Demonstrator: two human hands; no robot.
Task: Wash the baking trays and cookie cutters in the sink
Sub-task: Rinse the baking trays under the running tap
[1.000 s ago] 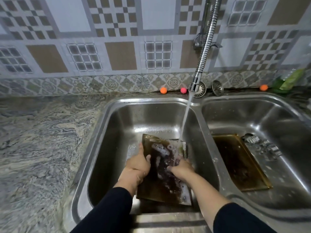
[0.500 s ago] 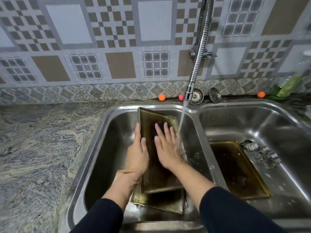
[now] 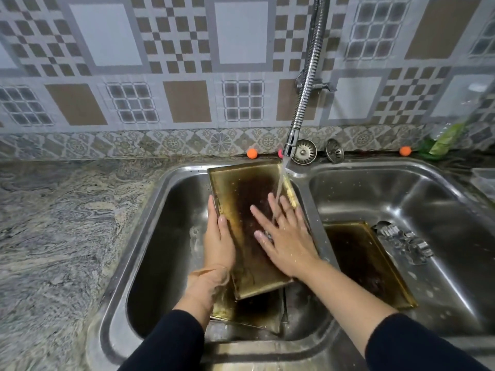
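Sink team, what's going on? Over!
Left hand gripping tilted tray edge. Right hand flat on it under running tap. Nothing blocking.

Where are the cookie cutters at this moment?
The cookie cutters lie in the right sink basin, just right of the baking tray lying there.

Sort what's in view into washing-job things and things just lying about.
Job: held tray; tray beneath it; tray in right basin; cookie cutters; tap; left hand; right hand.
Lying about: sink strainers; small balls; green bottle.
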